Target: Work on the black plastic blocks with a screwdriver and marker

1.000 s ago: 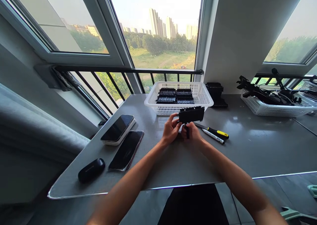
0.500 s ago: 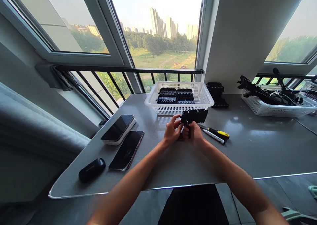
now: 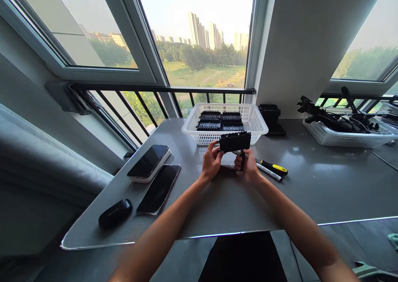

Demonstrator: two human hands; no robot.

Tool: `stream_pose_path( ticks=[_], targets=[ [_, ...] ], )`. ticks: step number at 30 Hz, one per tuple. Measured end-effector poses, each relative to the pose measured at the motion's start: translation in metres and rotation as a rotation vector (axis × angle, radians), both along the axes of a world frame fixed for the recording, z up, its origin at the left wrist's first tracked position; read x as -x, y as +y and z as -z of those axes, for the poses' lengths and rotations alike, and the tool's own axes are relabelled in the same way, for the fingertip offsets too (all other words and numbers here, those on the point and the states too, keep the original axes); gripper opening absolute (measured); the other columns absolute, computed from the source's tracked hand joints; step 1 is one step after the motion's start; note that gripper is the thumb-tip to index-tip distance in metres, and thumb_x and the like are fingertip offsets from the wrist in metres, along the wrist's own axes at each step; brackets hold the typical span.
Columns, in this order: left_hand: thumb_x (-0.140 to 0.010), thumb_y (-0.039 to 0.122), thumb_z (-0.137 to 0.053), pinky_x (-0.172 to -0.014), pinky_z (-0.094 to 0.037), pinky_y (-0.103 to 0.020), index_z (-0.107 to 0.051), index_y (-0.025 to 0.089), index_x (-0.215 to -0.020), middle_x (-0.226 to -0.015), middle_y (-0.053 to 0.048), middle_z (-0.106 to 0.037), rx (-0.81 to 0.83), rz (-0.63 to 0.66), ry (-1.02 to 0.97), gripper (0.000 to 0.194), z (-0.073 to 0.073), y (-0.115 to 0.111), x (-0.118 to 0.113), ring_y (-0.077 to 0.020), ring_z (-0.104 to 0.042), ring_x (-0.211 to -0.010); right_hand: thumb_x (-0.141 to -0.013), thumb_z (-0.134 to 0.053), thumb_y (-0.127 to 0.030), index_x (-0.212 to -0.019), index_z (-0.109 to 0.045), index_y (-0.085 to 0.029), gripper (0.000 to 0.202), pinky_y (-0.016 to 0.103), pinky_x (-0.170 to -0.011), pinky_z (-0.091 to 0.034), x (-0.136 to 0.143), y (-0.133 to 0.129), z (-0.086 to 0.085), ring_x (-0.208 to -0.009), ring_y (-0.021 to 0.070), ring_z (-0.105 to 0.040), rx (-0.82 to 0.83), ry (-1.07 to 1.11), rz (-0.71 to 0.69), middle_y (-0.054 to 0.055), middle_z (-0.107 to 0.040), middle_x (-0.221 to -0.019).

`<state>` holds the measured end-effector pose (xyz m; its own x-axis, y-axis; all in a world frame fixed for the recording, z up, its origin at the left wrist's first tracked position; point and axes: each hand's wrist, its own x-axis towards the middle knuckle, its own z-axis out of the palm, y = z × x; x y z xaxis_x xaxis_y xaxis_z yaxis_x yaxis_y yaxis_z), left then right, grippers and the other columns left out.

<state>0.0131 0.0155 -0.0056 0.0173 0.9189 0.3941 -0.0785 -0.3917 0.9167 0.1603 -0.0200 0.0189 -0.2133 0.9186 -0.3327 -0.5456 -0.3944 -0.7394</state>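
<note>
My left hand (image 3: 212, 162) grips the left end of a black rectangular plastic part (image 3: 234, 143) with a notched top edge, held up in front of the white basket (image 3: 194, 136). Below the part's right side, my right hand (image 3: 248, 166) is closed around a small, upright black piece (image 3: 242, 160). Whether that piece touches the rectangular part is unclear. Similar black parts (image 3: 209, 120) sit in rows inside the basket. Just right of my right hand lie a white marker (image 3: 269, 171) and a tool with a black-and-yellow handle (image 3: 273, 167), its front end partly hidden.
On the left side of the grey table (image 3: 307, 191) are a phone on a white box (image 3: 149, 162), another dark phone (image 3: 159, 189) and a black case (image 3: 115, 213). Stacked black parts (image 3: 271, 118) stand behind the basket's right end. A second white basket (image 3: 338, 138) holds black devices and cables.
The rectangular part has moved left and slightly up, and its flat face shows more fully. My hands have drawn apart, the right one moving slightly right with the small black piece.
</note>
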Motion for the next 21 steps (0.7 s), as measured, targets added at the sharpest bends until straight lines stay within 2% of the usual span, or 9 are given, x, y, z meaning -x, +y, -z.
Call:
stream_pose_path(
  ticks=[7, 17, 21],
  targets=[
    [-0.077, 0.025, -0.063, -0.087, -0.052, -0.037, -0.050, 0.020, -0.115, -0.092, -0.004, -0.072, 0.003, -0.007, -0.029, 0.040, 0.0021, 0.0039, 0.0024, -0.0190, -0.068, -0.087, -0.073, -0.039, -0.047, -0.058, -0.030, -0.024, 0.029, 0.018, -0.034, -0.010, -0.0065, 0.0041, 0.0014, -0.041, 0.0086, -0.020, -0.003, -0.023, 0.021, -0.007, -0.025, -0.049],
    [-0.078, 0.022, -0.061, -0.083, -0.053, -0.033, -0.052, 0.021, -0.117, -0.094, -0.006, -0.072, -0.052, -0.035, 0.105, 0.040, 0.0048, 0.0017, 0.0034, -0.0192, -0.069, -0.089, -0.071, -0.041, -0.044, -0.058, -0.029, -0.023, 0.027, 0.019, -0.036, -0.008, -0.0086, 0.0064, 0.0024, -0.040, 0.0077, -0.020, 0.018, -0.042, 0.031, -0.007, -0.026, -0.049],
    [-0.077, 0.023, -0.062, -0.082, -0.053, -0.034, -0.052, 0.021, -0.116, -0.091, -0.005, -0.072, -0.028, -0.045, 0.076, 0.040, 0.0033, 0.0012, 0.0025, -0.0187, -0.069, -0.085, -0.074, -0.042, -0.049, -0.063, -0.034, -0.023, 0.030, 0.019, -0.037, -0.012, -0.0069, 0.0054, 0.0004, -0.042, 0.0083, -0.024, -0.052, -0.054, 0.023, -0.007, -0.029, -0.052]
  ],
)
